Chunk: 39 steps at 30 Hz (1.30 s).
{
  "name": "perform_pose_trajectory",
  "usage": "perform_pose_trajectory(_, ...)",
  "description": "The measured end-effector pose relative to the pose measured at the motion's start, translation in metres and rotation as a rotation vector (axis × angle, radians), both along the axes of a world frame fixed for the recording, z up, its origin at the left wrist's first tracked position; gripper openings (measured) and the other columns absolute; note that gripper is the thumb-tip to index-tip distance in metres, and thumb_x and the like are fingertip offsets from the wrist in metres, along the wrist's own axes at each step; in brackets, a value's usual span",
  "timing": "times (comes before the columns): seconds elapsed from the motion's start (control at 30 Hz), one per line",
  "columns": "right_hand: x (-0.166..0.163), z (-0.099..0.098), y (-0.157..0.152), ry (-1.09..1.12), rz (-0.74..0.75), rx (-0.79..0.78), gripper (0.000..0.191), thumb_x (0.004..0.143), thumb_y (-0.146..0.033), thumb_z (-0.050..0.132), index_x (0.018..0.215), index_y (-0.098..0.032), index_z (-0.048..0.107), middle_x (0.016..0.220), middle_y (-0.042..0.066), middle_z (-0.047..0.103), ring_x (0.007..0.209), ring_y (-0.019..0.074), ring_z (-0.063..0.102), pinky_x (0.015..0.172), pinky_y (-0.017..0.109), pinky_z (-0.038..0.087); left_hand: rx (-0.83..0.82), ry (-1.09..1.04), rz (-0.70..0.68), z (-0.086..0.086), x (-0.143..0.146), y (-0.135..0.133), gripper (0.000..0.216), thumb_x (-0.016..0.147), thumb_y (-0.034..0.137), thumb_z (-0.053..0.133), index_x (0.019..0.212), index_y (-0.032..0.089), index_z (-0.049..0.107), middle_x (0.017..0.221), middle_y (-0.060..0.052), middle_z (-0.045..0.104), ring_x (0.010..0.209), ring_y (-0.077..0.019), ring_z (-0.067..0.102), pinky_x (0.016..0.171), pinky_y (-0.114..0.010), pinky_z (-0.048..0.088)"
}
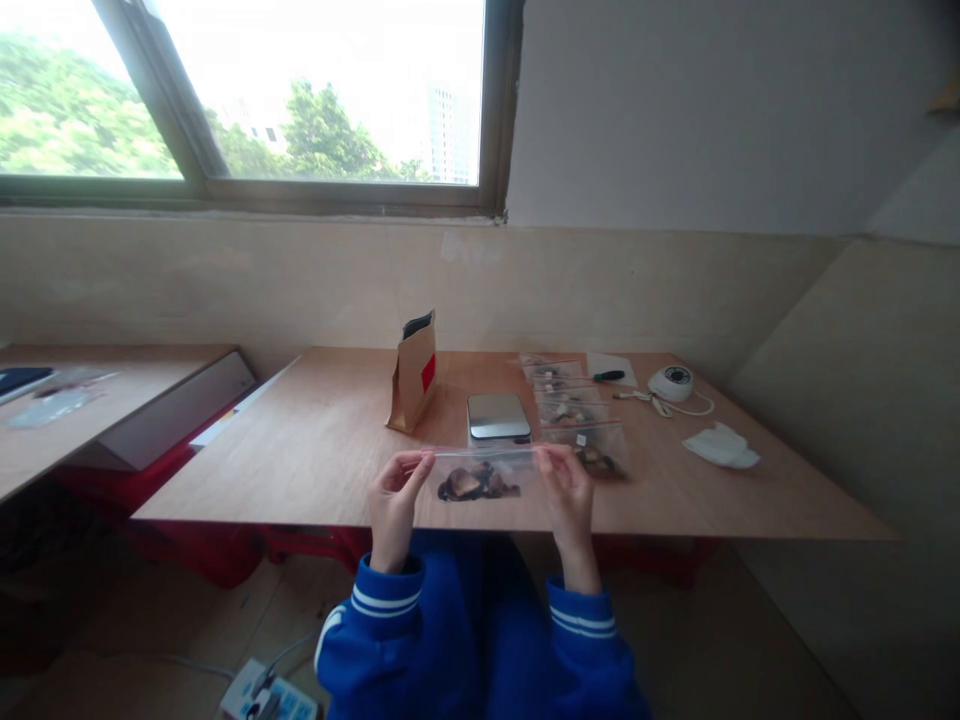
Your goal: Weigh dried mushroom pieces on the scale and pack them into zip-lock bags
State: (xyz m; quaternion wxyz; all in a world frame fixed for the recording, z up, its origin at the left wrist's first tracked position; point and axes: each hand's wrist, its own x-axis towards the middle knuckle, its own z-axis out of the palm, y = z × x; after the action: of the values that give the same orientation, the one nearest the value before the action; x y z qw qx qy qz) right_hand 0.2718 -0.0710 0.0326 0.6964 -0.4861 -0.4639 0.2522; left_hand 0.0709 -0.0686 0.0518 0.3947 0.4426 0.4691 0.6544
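Observation:
Between my two hands a clear zip bag (489,480) is stretched by its top edge, with dark brown dried pieces lying inside it. My left hand (397,500) pinches the bag's upper left corner. At the upper right corner my right hand (565,497) grips it between thumb and fingers. Just behind the bag lies a flat kitchen scale (498,417) with a shiny top. Several filled zip bags (574,412) lie in an overlapping row to the right of the scale. A brown paper pouch (413,375) with a red label stands upright at the scale's left, its top open.
On the right are a white dome camera (670,383) with its cable, a crumpled white tissue (721,446) and a dark-handled tool (609,376) on paper. Red stools (322,545) stand beneath the table (285,470). A power strip (274,694) lies on the floor.

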Motion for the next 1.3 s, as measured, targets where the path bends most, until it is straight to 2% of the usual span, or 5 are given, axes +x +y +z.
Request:
perform_pose_trajectory(0.3,-0.001,0.007,-0.004,0.029,0.009,0.01,0.018,0.082,-0.038,0.06,0.08,-0.02,0.061,0.08,0.002,0.062,0.079,0.0187,0.059,0.079,0.033,0.046,0.016,0.109,-0.033,-0.001,-0.008,-0.002,0.019,0.071,0.036,0.071,0.075,0.018,0.067,0.078,-0.003,0.068,0.082,-0.0201,0.063,0.074,-0.029,0.048)
perform_pose_trajectory(0.5,-0.015,0.013,-0.004,0.122,0.017,0.015,0.02,0.088,-0.041,0.05,0.083,-0.022,0.052,0.079,0.001,0.062,0.06,0.013,0.053,0.064,0.029,0.046,-0.044,0.081,-0.11,0.0,0.009,-0.001,0.023,0.077,0.043,0.064,0.081,0.021,0.06,0.064,0.003,0.055,0.057,-0.0101,0.049,0.054,-0.021,0.039)
perform_pose_trajectory(0.63,-0.02,0.009,-0.002,0.172,0.042,-0.03,0.024,0.083,-0.042,0.059,0.092,-0.021,0.054,0.078,0.001,0.062,0.06,0.0128,0.054,0.061,0.027,0.047,-0.042,0.031,-0.211,0.001,0.015,-0.002,0.024,0.079,0.043,0.063,0.084,0.02,0.059,0.067,0.003,0.053,0.053,-0.0079,0.043,0.048,-0.019,0.035)
perform_pose_trajectory(0.9,-0.013,-0.005,0.005,0.23,0.102,-0.099,0.036,0.076,-0.041,0.069,0.103,-0.019,0.063,0.086,0.003,0.067,0.068,0.0136,0.059,0.062,0.025,0.048,-0.023,0.037,-0.294,0.001,0.012,-0.002,0.023,0.077,0.035,0.067,0.089,0.017,0.063,0.071,0.002,0.06,0.064,-0.0101,0.056,0.06,-0.021,0.046)
perform_pose_trajectory(1.3,-0.014,-0.013,0.009,0.153,0.107,-0.126,0.032,0.078,-0.045,0.066,0.094,-0.018,0.068,0.086,0.005,0.07,0.065,0.0143,0.06,0.065,0.028,0.05,-0.034,0.014,-0.264,-0.002,0.011,-0.002,0.021,0.074,0.034,0.07,0.077,0.016,0.059,0.066,0.003,0.06,0.063,-0.0101,0.058,0.059,-0.02,0.047)
